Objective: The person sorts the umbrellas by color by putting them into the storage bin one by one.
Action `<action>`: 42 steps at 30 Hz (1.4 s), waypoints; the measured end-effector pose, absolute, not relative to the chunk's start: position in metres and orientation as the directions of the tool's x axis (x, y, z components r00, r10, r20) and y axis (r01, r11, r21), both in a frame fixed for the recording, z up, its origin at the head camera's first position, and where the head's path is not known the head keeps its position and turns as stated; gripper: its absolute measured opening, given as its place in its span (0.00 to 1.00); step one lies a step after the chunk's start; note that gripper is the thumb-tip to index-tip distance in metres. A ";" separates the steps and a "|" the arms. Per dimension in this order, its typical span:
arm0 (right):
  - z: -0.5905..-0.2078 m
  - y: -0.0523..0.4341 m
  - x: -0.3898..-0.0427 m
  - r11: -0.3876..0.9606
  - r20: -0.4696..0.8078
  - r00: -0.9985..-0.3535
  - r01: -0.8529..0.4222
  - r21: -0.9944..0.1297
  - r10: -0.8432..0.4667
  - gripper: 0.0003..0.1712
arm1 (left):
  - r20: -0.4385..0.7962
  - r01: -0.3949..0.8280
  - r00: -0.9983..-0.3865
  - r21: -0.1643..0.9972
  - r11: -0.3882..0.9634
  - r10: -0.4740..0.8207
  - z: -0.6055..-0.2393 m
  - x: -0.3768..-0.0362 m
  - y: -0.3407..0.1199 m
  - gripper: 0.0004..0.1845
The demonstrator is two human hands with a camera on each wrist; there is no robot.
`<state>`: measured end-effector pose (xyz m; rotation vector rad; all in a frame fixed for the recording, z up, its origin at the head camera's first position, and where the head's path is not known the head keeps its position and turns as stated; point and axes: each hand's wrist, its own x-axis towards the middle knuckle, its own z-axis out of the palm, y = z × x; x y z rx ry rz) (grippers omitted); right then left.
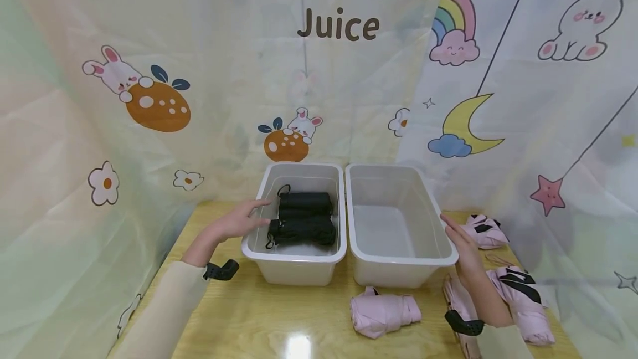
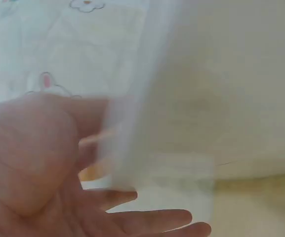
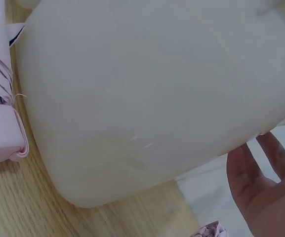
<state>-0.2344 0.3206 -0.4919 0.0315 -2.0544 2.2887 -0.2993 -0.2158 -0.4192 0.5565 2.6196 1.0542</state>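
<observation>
Two white plastic bins stand side by side on a wooden table. The left bin [image 1: 259,248] holds two folded black umbrellas [image 1: 303,218]. The right bin [image 1: 399,262] has nothing inside. My left hand [image 1: 244,219] lies with straight fingers against the left bin's outer left rim. My right hand [image 1: 461,242] rests flat against the right bin's outer right wall. In the left wrist view my left hand [image 2: 48,177] shows an open palm beside the blurred bin wall [image 2: 182,123]. In the right wrist view the right bin's wall [image 3: 147,94] fills the frame, with my right hand [image 3: 268,190] open.
Folded pink umbrellas lie on the table: one [image 1: 384,312] in front of the right bin, one [image 1: 482,230] at the far right, others [image 1: 520,298] by my right forearm. Patterned curtains hang close behind and on both sides. The table's front edge is near.
</observation>
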 end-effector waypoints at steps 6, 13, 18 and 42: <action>-0.486 0.323 -0.231 0.025 -0.005 -0.993 0.008 -1.000 0.114 0.34 | -0.003 0.188 -0.953 0.778 0.599 0.303 -0.450 -0.290 -0.207 0.24; -0.468 0.331 -0.228 0.340 0.122 -0.985 -0.074 -0.938 0.121 0.34 | 0.014 0.121 -0.981 0.826 0.550 0.195 -0.452 -0.291 -0.209 0.29; -0.449 0.342 -0.223 0.560 0.189 -0.982 -0.139 -0.817 0.032 0.26 | 0.000 0.066 -0.991 0.870 0.489 0.133 -0.452 -0.289 -0.220 0.32; -0.526 0.321 -0.140 0.963 -0.080 -0.994 0.093 -0.254 0.075 0.45 | -0.045 0.016 -0.980 0.953 0.303 0.194 -0.467 -0.287 -0.213 0.31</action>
